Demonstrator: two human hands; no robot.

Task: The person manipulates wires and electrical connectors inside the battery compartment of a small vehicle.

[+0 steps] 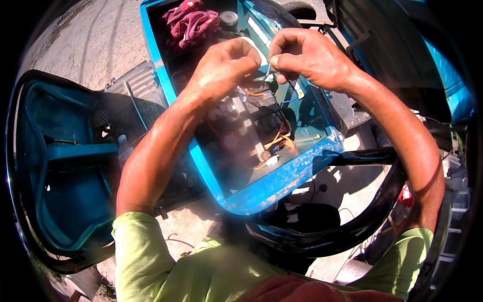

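Observation:
Above an open blue metal compartment (176, 108) both my hands are raised close together, thumbs against curled fingers. My left hand (226, 65) is closed in a pinch; what lies between its fingertips is hidden. A short thin greyish strip (268, 68), perhaps a wire end or tape, hangs at the fingertips of my right hand (309, 58), which pinches it. Below them the compartment holds a battery-like block with a pale bar (246, 123) across it. Orange wires (282, 142), a blue wire (290, 100) and a white connector (272, 160) lie beside it.
A red cloth (191, 25) and a round can-like container (229, 20) sit at the compartment's far end. A blue vehicle body part (65, 151) stands at left, with a clear plastic bottle (124, 148) nearby. A black curved tube (342, 236) runs in front of me.

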